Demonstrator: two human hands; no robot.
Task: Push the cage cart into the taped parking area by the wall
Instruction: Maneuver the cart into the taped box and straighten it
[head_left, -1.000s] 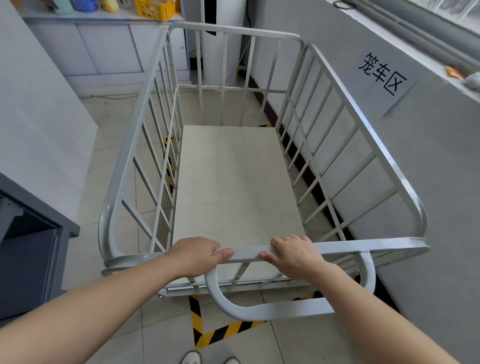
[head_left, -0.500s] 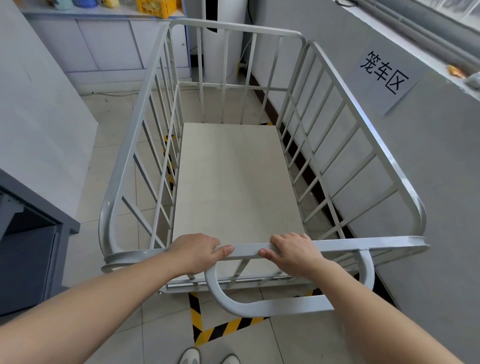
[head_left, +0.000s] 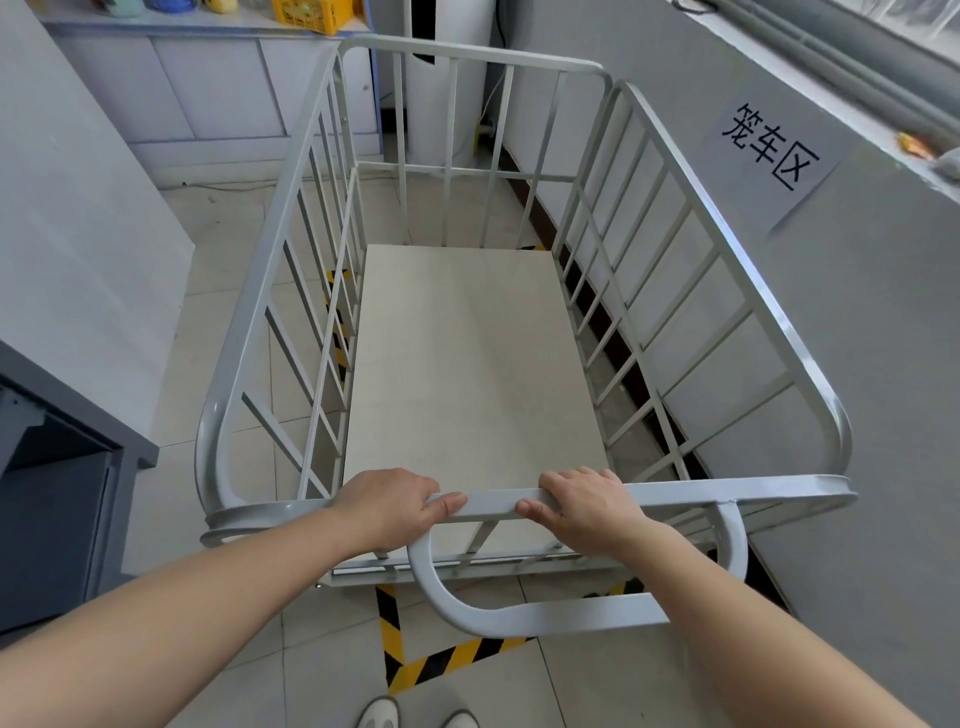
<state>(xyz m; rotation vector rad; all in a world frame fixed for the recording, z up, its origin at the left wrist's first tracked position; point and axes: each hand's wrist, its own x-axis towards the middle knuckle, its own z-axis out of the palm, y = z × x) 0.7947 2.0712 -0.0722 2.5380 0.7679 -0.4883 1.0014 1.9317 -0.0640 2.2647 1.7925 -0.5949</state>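
Hands first: your left hand (head_left: 387, 506) and right hand (head_left: 584, 509) are both closed on the cart's (head_left: 475, 374) near top rail (head_left: 491, 505), thumbs toward each other with a short bare stretch of rail between them. Below your grip the looped handle (head_left: 519, 616) curves down toward you. Under it, yellow-black tape (head_left: 415, 662) turns a corner on the floor (head_left: 171, 499), and more tape shows through the bars left of your grip. Right of your grip the cart runs just beside the wall (head_left: 857, 322), where a sign (head_left: 769, 150) hangs. Ahead, past the far bars, stand cabinets (head_left: 208, 93).
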